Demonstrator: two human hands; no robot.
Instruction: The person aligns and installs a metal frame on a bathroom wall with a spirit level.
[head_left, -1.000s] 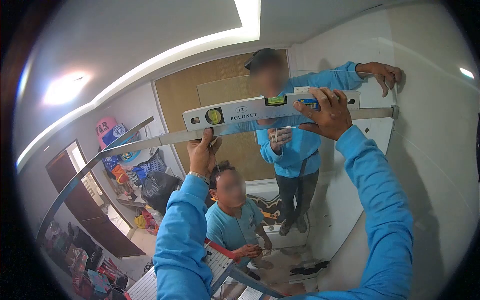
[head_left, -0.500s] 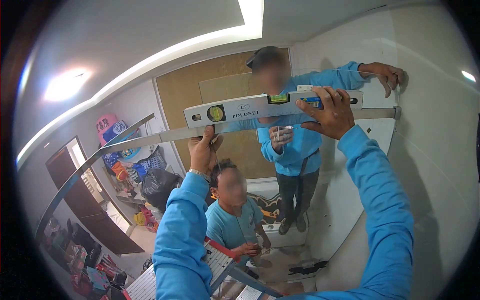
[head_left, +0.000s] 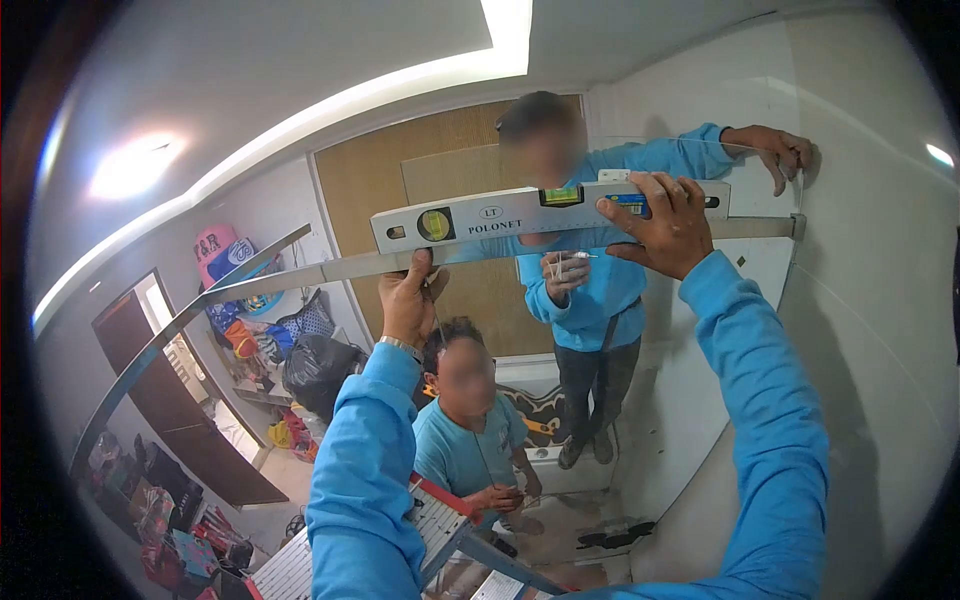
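- My right hand (head_left: 660, 228) has its grip closed over the right end of the spirit level (head_left: 548, 214), fingers draped over its top edge.
- The spirit level lies on top of the metal rail (head_left: 330, 268), long axis running left to right, almost horizontal, right end toward the wall (head_left: 860, 300).
- My left hand (head_left: 410, 300) pinches the metal rail from below, just under the level's left end.
- A co-worker's hand (head_left: 770, 150) rests on the wall above the rail's end.
- Another person crouches below by a ladder (head_left: 430, 520).
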